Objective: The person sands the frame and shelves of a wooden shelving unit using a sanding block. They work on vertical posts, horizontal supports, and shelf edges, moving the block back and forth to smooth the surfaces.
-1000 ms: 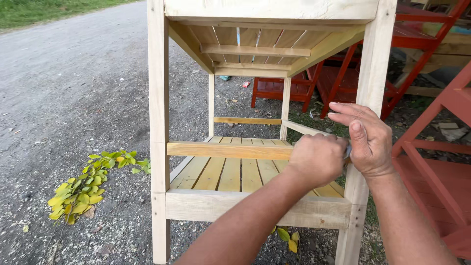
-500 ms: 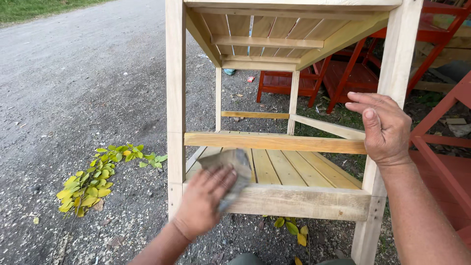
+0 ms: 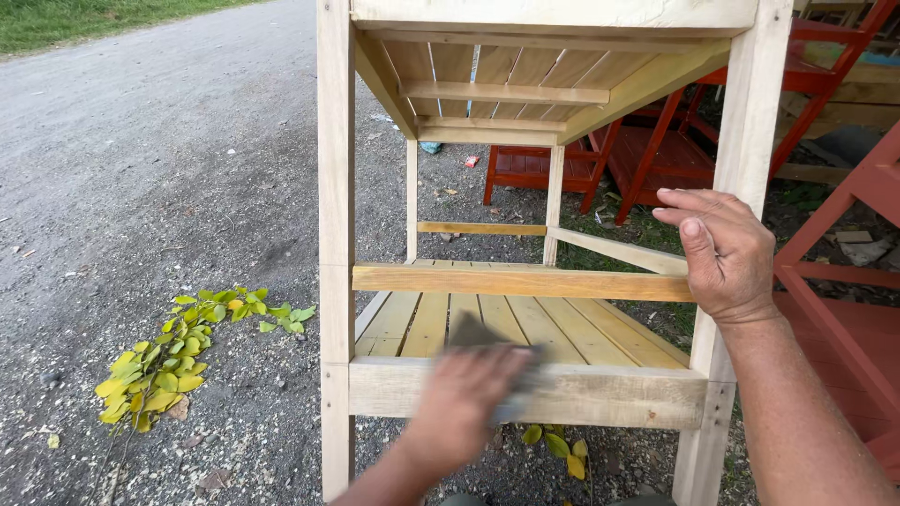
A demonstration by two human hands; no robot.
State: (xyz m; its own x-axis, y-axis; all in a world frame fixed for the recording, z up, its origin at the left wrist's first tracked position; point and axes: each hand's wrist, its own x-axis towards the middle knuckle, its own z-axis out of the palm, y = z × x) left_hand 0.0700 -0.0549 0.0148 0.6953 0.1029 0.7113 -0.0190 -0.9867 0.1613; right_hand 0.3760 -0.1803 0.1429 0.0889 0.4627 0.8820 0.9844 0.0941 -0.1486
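Gravel ground [image 3: 159,141] across the left and centre, strip of grass [image 3: 75,19] at the far top left. Unpainted wooden frame [image 3: 335,234] upright in the middle, near left post and near right post [image 3: 745,122] rising past the top edge, slatted top seen from beneath. Lower slatted shelf [image 3: 422,323] set between the posts, a narrow rail [image 3: 520,281] above its front edge, a broad front board [image 3: 619,394] below it. Red-painted wooden furniture [image 3: 544,169] behind the frame and along the right edge, well apart from the hands.

Right hand [image 3: 722,253] pressed flat against the near right post at rail height, fingers together and extended, thumb forward, holding nothing. Left hand [image 3: 464,394] over the front board, motion-blurred, fingers bent down upon a dark grey sheet [image 3: 473,335], seemingly abrasive paper; sheet touching the top edge of the board, one corner standing up over the shelf slats. Exact grip on the sheet not discernible through the blur.

Leafy twig [image 3: 178,351], yellow-green, lying on the gravel left of the frame, clear of it. A few loose leaves [image 3: 553,445] on the ground under the front board.
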